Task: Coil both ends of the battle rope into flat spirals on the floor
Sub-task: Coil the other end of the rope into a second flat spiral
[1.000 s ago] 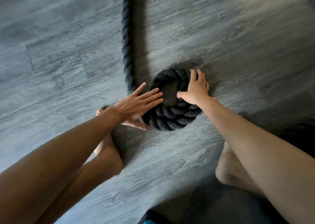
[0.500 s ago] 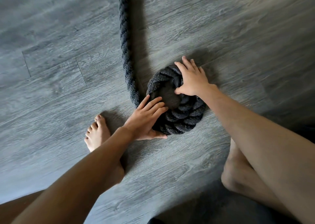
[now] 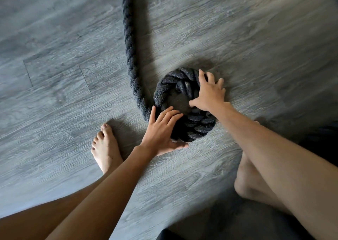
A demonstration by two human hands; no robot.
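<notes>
Coiled rope (image 3: 199,124) on floor (image 3: 256,38), left hand (image 3: 161,130) fingers (image 3: 162,116) straight on near-left rim, right hand (image 3: 210,95) splayed, apparently pressing far rim.

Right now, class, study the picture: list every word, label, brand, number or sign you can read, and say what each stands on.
There is no readable text.
Battle rope: no tag or print shows.
Grey plank floor: only wood grain.
Left hand and right hand, both touching the rope: no writing on them.
</notes>
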